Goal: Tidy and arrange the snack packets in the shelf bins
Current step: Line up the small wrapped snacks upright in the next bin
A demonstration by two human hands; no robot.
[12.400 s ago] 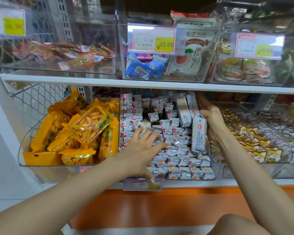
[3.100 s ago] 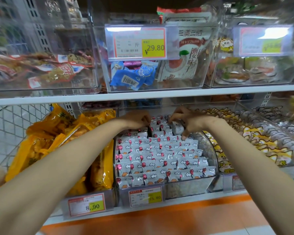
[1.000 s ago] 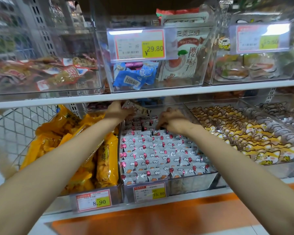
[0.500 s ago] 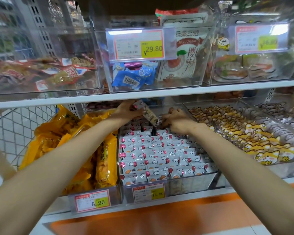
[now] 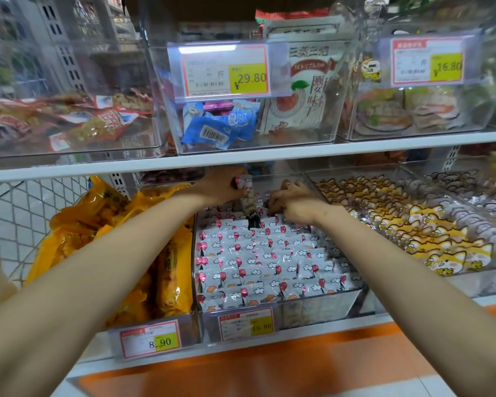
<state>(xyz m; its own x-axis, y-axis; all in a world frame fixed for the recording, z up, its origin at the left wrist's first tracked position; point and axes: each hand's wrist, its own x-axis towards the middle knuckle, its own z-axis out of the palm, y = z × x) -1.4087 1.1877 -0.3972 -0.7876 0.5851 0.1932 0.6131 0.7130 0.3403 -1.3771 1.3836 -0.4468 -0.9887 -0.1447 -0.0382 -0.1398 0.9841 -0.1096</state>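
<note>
"Packets (image 5: 269, 262) at the front of the middle bin (image 5: 321, 308): how are they laid?"

"Flat, overlapping rows are seen from the price tag (image 5: 245, 323) back through most of the bin. That part can be judged done."

"And further back?"

"At the rear the rows are broken. One brown packet (image 5: 248, 197) is held on end by the left hand (image 5: 212, 190), pinched near its top, with its lower end set among the rear rows. The right hand (image 5: 294, 203) is pressed down on the rows just beside it, fingers curled. Whether anything is grasped there cannot be told."

"What is left, then?"

"The brown packet is probably yet to be seated or taken out, and the last rows evened. The yellow bags (image 5: 121, 224) to the left are heaped loosely, so tidying may be needed there. The cat packets (image 5: 413, 224) to the right are lined up already. The upper bins (image 5: 241, 124) beyond are touched by neither hand."
</note>
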